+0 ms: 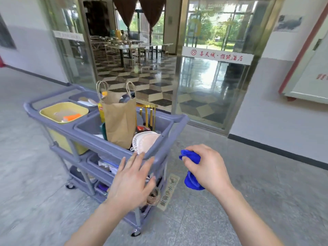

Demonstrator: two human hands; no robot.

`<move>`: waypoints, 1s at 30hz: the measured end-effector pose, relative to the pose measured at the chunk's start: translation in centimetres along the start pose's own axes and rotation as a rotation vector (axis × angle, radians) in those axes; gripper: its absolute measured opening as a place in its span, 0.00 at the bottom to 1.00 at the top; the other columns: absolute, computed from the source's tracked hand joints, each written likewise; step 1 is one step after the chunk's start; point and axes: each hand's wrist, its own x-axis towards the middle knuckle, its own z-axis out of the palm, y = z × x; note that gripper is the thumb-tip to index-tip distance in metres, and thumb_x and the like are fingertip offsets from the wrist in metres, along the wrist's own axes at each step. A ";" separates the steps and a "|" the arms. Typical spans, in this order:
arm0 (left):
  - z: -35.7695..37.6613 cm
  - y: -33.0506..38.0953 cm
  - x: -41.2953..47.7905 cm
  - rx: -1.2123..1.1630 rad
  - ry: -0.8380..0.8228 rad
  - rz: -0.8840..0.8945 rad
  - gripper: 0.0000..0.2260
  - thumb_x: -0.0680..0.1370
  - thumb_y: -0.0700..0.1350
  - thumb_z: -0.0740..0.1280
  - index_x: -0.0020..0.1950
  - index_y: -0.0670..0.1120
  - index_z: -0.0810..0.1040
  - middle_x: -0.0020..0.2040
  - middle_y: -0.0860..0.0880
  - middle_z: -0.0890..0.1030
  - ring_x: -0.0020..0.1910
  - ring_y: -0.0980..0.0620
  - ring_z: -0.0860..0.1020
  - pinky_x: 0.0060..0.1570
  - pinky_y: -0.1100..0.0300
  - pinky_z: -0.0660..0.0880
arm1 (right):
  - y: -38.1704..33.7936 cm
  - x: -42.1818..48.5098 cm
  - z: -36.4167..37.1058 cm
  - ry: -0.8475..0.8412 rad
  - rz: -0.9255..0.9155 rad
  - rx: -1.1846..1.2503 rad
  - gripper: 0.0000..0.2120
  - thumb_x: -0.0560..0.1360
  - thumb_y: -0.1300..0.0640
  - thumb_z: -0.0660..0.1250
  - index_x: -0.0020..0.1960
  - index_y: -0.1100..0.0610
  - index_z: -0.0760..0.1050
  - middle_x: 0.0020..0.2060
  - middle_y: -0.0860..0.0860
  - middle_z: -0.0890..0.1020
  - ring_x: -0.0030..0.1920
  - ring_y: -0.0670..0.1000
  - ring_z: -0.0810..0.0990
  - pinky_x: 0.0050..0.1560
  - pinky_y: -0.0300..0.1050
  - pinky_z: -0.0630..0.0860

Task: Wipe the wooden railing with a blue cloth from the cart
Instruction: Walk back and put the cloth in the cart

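My right hand [205, 166] grips a bunched blue cloth [191, 181], held in the air to the right of the grey-blue service cart [85, 134]. The cloth sticks out above and below my fist. My left hand [133, 180] hovers with straight, spread fingers over the cart's near right corner; I cannot tell whether it touches the rim. No wooden railing is in view.
The cart's top tray holds a brown paper bag [120, 121], stacked plates [145, 142] and a yellow bin [63, 112]. Lower shelves hold clutter. Glass doors [213, 80] stand behind the cart, with a dining room beyond. A floor sign [168, 190] lies by the cart. Grey stone floor surrounds me.
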 end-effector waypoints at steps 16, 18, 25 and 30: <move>1.0 -24.7 6.8 0.015 0.037 -0.371 0.27 0.78 0.61 0.51 0.76 0.56 0.63 0.76 0.50 0.65 0.77 0.48 0.59 0.76 0.48 0.58 | -10.8 16.9 20.4 -0.255 -0.200 0.207 0.08 0.71 0.49 0.67 0.50 0.43 0.79 0.45 0.42 0.81 0.47 0.44 0.77 0.48 0.44 0.74; 1.3 -27.2 8.2 0.012 0.047 -0.400 0.26 0.77 0.60 0.51 0.74 0.54 0.66 0.74 0.49 0.68 0.74 0.47 0.64 0.73 0.47 0.63 | -11.8 18.8 22.5 -0.286 -0.199 0.263 0.08 0.72 0.51 0.68 0.50 0.44 0.79 0.46 0.42 0.81 0.47 0.45 0.77 0.48 0.45 0.74; 1.6 -36.9 13.4 0.065 0.055 -0.405 0.24 0.77 0.56 0.55 0.71 0.50 0.70 0.70 0.47 0.72 0.70 0.44 0.69 0.70 0.45 0.66 | -15.9 23.2 29.9 -0.328 -0.193 0.358 0.09 0.72 0.51 0.68 0.51 0.44 0.78 0.46 0.42 0.80 0.48 0.43 0.77 0.50 0.44 0.75; 3.0 -44.4 16.9 0.099 -0.014 -0.306 0.24 0.78 0.55 0.56 0.73 0.52 0.67 0.72 0.49 0.69 0.73 0.47 0.65 0.74 0.48 0.60 | -18.8 25.2 36.4 -0.304 -0.189 0.289 0.10 0.72 0.49 0.67 0.53 0.44 0.78 0.48 0.41 0.79 0.49 0.43 0.77 0.49 0.42 0.75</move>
